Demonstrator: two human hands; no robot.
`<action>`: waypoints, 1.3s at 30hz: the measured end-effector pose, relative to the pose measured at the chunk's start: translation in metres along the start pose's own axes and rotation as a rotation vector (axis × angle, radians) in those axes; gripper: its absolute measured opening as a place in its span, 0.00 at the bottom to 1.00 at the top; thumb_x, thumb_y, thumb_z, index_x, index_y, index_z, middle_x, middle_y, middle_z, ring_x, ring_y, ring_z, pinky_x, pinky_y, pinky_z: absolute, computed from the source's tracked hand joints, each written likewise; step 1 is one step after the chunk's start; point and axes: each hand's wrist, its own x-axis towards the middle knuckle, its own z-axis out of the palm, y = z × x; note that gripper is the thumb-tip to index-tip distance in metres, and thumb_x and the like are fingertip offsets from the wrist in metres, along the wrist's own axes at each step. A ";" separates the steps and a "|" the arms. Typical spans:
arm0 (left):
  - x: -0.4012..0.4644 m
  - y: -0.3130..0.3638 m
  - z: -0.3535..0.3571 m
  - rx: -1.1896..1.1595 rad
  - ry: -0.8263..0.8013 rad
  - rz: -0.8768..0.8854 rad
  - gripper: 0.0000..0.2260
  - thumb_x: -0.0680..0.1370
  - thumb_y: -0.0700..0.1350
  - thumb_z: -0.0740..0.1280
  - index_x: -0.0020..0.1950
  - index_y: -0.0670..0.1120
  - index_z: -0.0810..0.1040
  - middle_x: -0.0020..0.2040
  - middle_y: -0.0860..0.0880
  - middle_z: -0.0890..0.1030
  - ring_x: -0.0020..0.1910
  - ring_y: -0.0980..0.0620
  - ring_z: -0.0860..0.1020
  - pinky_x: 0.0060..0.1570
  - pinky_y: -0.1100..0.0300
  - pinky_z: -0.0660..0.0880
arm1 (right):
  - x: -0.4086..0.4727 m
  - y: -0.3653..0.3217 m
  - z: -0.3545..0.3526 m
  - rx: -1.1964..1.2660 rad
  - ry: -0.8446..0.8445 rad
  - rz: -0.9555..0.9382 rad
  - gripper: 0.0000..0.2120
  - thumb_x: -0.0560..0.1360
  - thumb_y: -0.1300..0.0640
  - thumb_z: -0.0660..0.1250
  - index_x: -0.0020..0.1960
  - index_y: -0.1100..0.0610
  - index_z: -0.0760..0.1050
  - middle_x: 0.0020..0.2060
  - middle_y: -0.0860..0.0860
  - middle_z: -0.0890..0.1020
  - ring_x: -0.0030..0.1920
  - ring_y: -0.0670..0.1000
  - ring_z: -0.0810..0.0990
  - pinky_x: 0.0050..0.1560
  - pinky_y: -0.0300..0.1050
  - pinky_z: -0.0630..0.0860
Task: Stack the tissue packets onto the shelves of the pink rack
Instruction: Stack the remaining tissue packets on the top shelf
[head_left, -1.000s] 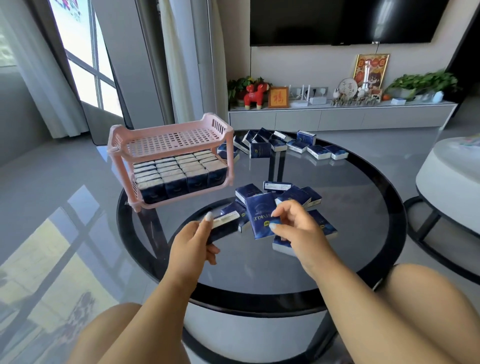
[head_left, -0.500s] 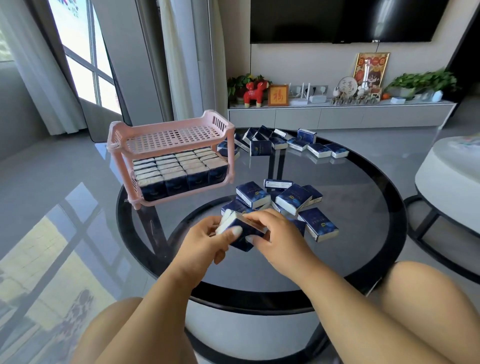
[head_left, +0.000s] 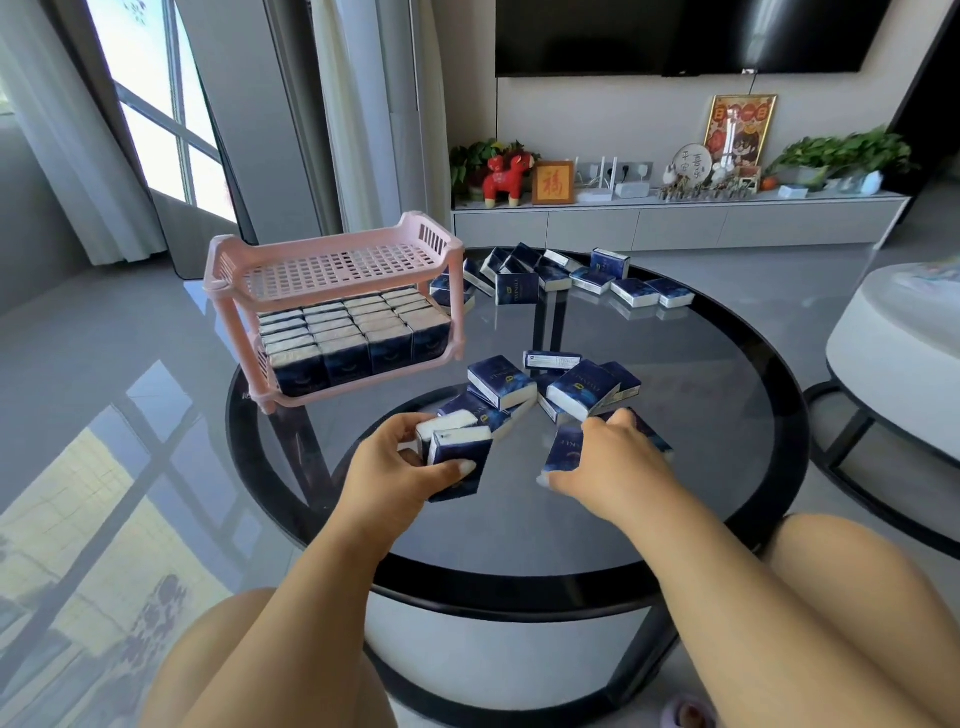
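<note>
The right hand (head_left: 608, 465) hides most of its packet (head_left: 563, 449), perhaps gripped.

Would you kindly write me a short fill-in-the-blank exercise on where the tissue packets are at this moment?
1. The rack's ____ shelf is bare, with no packets on it.
2. The left hand grips ____ packets side by side.
3. The right hand grips a packet from the pile nearest the person on the ____ table.

Missing words: top; two; glass
</note>
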 end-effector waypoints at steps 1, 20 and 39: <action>0.000 0.000 0.001 0.020 -0.006 -0.004 0.22 0.66 0.39 0.80 0.57 0.49 0.78 0.46 0.50 0.84 0.36 0.58 0.81 0.33 0.68 0.74 | 0.000 0.000 0.001 0.006 -0.006 0.001 0.33 0.67 0.37 0.70 0.63 0.56 0.68 0.59 0.55 0.67 0.55 0.56 0.75 0.46 0.43 0.67; 0.002 -0.002 -0.004 -0.059 -0.076 -0.036 0.17 0.73 0.39 0.73 0.60 0.46 0.75 0.54 0.46 0.81 0.34 0.54 0.79 0.35 0.60 0.77 | 0.007 0.000 0.000 0.580 -0.104 -0.265 0.14 0.65 0.54 0.78 0.45 0.49 0.75 0.41 0.45 0.80 0.39 0.46 0.78 0.39 0.42 0.73; 0.000 0.000 0.000 0.013 -0.199 0.047 0.31 0.63 0.45 0.81 0.63 0.52 0.73 0.58 0.51 0.79 0.35 0.57 0.78 0.37 0.64 0.77 | -0.001 -0.020 0.016 0.698 -0.005 -0.444 0.22 0.67 0.60 0.75 0.53 0.46 0.68 0.47 0.47 0.74 0.41 0.48 0.77 0.42 0.38 0.76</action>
